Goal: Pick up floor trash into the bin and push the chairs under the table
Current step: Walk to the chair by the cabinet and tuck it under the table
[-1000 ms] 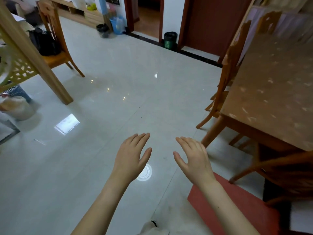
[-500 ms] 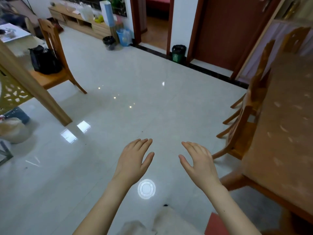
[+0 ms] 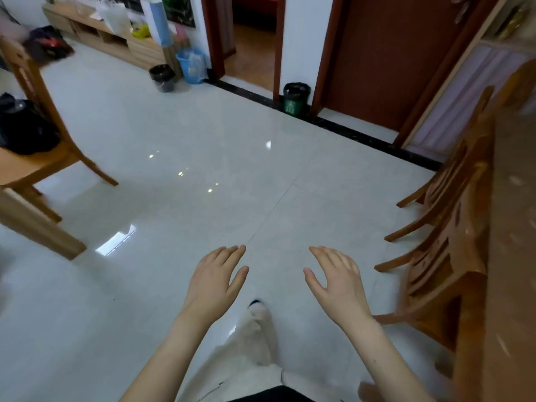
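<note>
Both empty, flat, fingers straight: left hand [image 3: 213,285], right hand [image 3: 339,284], held over tiled floor [image 3: 203,134]. Green bin [image 3: 295,100] beside doorframe [image 3: 322,53]; white marking on front unreadable.

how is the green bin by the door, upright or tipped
Upright: the green bin stands on its base against the wall, black-lined mouth facing up.

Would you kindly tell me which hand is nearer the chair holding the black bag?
Left. The left hand hovers right of the chair; the right hand is farther right still.
</note>
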